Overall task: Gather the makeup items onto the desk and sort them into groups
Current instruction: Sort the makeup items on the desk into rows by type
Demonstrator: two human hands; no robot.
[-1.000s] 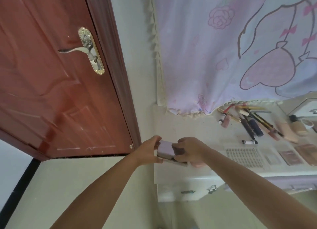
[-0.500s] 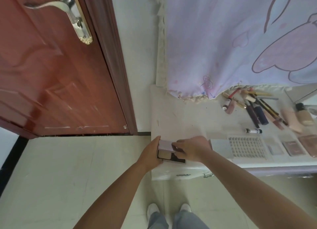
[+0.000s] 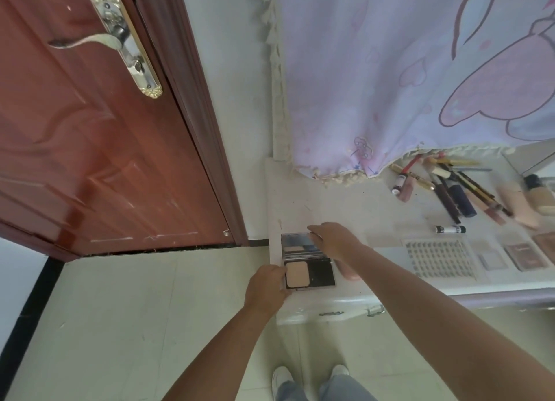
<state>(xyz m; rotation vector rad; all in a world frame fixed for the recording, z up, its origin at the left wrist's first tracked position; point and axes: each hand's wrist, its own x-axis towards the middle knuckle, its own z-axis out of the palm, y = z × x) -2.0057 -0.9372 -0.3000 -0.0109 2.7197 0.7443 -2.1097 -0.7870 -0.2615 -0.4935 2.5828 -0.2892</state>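
1. One view only: a wide-angle camera worn on the person's head, looking forward and steeply down.
2. It faces the white desk (image 3: 354,208) and the pink curtain (image 3: 390,79) behind it; a red-brown door (image 3: 90,148) fills the left.
3. The desk lies at arm's reach; both forearms enter from the bottom edge.
4. The person's shoes (image 3: 282,379) show at bottom centre on the tiled floor (image 3: 120,325).

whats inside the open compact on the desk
The compact holds a beige powder pan on the left beside a black section, and a mirror in its lid. The right hand covers the lid's right part.
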